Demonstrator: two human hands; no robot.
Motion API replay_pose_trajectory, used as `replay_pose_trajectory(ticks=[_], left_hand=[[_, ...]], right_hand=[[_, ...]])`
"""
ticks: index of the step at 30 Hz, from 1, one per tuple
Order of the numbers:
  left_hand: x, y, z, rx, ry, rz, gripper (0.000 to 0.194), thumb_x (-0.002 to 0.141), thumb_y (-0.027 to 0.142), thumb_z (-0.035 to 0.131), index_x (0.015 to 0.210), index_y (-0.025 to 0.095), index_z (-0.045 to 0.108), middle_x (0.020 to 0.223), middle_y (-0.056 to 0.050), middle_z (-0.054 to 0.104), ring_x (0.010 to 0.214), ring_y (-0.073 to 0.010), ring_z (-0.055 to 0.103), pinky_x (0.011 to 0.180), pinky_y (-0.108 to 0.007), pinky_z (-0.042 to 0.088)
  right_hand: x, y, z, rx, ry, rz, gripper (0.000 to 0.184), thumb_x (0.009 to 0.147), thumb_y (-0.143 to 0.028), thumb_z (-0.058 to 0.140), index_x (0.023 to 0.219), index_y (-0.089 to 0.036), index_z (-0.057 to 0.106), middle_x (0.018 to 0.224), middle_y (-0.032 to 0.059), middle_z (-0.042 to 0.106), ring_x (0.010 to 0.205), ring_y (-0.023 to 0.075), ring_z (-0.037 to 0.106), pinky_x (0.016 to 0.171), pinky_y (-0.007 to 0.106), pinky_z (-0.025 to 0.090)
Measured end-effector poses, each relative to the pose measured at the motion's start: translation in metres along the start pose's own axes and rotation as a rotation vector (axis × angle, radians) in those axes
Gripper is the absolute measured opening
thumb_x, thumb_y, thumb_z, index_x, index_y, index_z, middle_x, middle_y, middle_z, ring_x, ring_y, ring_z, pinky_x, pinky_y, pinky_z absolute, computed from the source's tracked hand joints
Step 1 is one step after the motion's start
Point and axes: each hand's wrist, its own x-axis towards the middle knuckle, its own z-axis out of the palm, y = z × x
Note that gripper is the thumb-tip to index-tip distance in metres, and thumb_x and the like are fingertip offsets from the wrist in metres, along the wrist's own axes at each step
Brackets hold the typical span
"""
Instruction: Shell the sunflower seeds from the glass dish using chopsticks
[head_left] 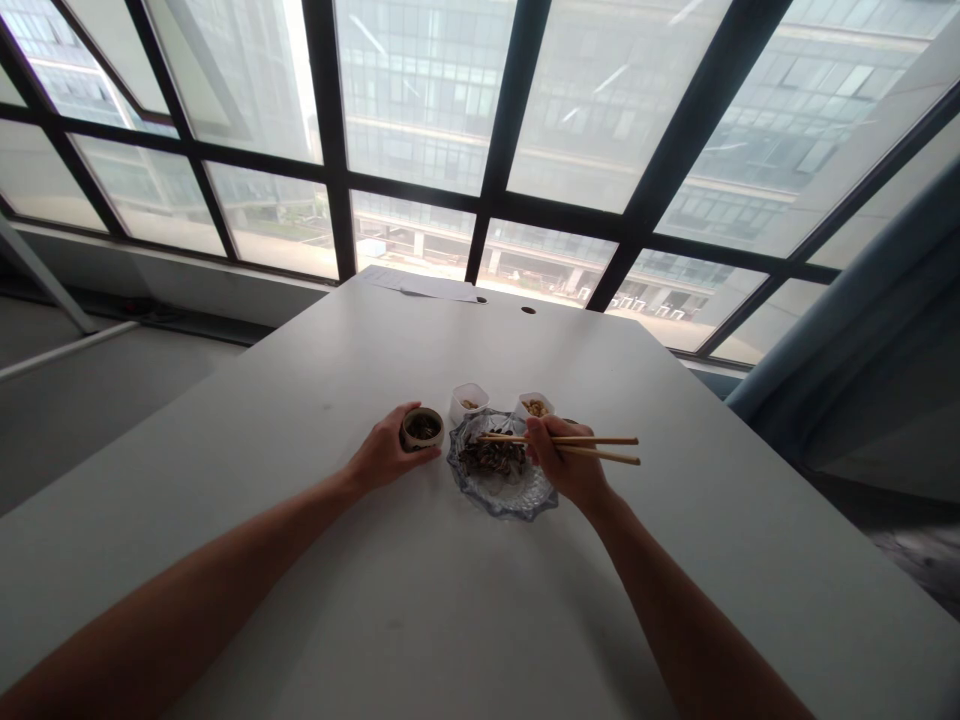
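My left hand [388,446] is wrapped round a small round cup [409,440] with dark contents, on the white table. In my right hand [568,460] is a pair of wooden chopsticks [600,441], their tips over a clear glass dish [517,503] with a scalloped rim. Dark, seed-like pieces [491,460] lie heaped in the dish's far left part. Just behind the dish stand two small white containers. The left container [463,398] holds a few light brown bits, the right container [531,406] more of them. Behind my right hand a dark round thing is mostly hidden.
The white table [360,600] reaches to the windows. Papers [427,288] lie at its far edge, near two dark cable holes [529,310]. A blue curtain [847,330] hangs on the right. A white metal frame [71,350] stands on the left.
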Motion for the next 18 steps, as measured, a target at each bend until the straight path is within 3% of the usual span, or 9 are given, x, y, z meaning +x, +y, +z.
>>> replay_pose_trajectory(ticks=[3, 12, 15, 18], left_hand=[[0.000, 0.000, 0.000, 0.000, 0.000, 0.002, 0.076, 0.069, 0.048, 0.081, 0.132, 0.015, 0.055, 0.123, -0.016, 0.070, 0.114, -0.0316, 0.067, 0.101, -0.047, 0.053], [0.000, -0.002, 0.001, -0.004, -0.001, 0.002, 0.076, 0.069, 0.047, 0.080, 0.134, 0.015, 0.054, 0.123, -0.015, 0.069, 0.113, -0.0305, 0.067, 0.100, -0.046, 0.053], [0.000, -0.003, 0.001, -0.001, 0.008, 0.006, 0.077, 0.069, 0.048, 0.081, 0.133, 0.016, 0.055, 0.123, -0.015, 0.070, 0.113, -0.0305, 0.067, 0.100, -0.046, 0.053], [0.000, -0.002, 0.001, -0.002, -0.001, 0.003, 0.077, 0.069, 0.049, 0.081, 0.134, 0.015, 0.054, 0.123, -0.015, 0.069, 0.113, -0.0308, 0.067, 0.101, -0.046, 0.053]], right_hand=[[0.000, -0.001, -0.004, -0.011, 0.030, 0.004, 0.049, 0.100, -0.055, 0.046, 0.067, -0.022, 0.058, 0.055, 0.0029, 0.063, 0.048, 0.0150, 0.058, 0.047, 0.025, 0.045], [0.002, -0.005, -0.001, 0.051, -0.113, -0.098, 0.048, 0.100, -0.049, 0.049, 0.061, -0.022, 0.053, 0.050, 0.0007, 0.059, 0.044, 0.0121, 0.054, 0.047, 0.024, 0.042], [0.001, -0.005, 0.005, 0.086, -0.127, -0.049, 0.050, 0.098, -0.052, 0.051, 0.059, -0.022, 0.053, 0.049, 0.0005, 0.059, 0.044, 0.0121, 0.054, 0.045, 0.023, 0.042], [0.002, -0.002, 0.007, 0.186, 0.010, 0.100, 0.051, 0.095, -0.060, 0.054, 0.062, -0.021, 0.056, 0.048, 0.0005, 0.059, 0.040, 0.0125, 0.055, 0.041, 0.023, 0.044]])
